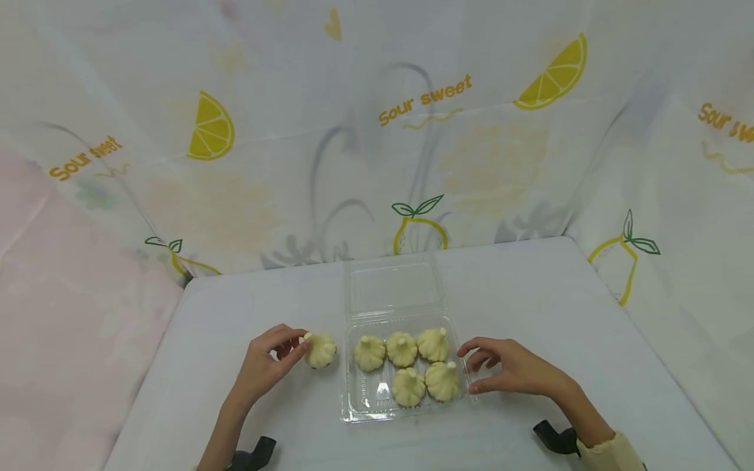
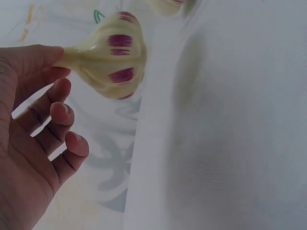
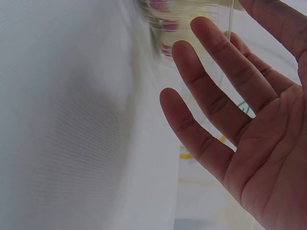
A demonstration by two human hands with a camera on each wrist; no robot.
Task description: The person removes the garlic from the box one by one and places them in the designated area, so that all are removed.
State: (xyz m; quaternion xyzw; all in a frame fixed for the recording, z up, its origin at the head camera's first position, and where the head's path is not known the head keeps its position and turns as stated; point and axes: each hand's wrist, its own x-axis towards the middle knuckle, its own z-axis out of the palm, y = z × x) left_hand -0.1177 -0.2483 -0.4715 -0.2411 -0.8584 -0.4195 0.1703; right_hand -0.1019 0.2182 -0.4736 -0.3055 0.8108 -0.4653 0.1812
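My left hand (image 1: 268, 360) pinches a garlic bulb (image 1: 321, 350) by its stem between thumb and forefinger, just left of a clear plastic box. In the left wrist view this garlic bulb (image 2: 112, 60) is cream with purple streaks, held clear of the white table. The box (image 1: 377, 413) has several more garlic bulbs in it, three in the back row and two in the front, with a bare spot at front left. My right hand (image 1: 509, 367) is at the box's right wall, fingers spread and loosely bent, holding nothing; the right wrist view shows its fingers (image 3: 206, 110) beside the wall.
The box's hinged lid (image 1: 394, 288) lies folded back behind it. White cloth covers the table (image 1: 265, 294). A curtain printed with lemons (image 1: 421, 163) hangs along the back and sides. Dark wrist camera mounts (image 1: 554, 437) sit under both forearms.
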